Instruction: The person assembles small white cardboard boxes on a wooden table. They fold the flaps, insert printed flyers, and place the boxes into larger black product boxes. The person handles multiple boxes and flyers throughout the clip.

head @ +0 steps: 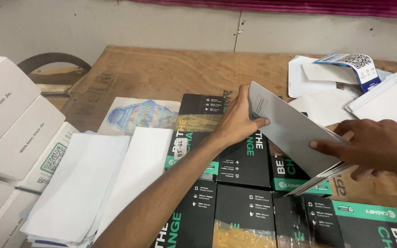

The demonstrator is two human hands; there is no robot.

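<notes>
Both my hands hold a stack of grey-white cards or envelopes (290, 131), tilted on edge above several black boxes with green bands (244, 163). My left hand (237, 121) reaches across from the lower left and grips the stack's upper left corner, thumb on its face. My right hand (373, 147) supports the stack's lower right end, fingers spread along the front sheet and under the pile. The black boxes lie flat side by side on a plywood table (161, 73).
Piles of white envelopes (93, 179) lie left of the black boxes. White cartons (10, 124) are stacked at the far left. Loose white papers and a printed label (345, 82) lie at the back right. A blue-printed bag (136, 115) lies behind the envelopes.
</notes>
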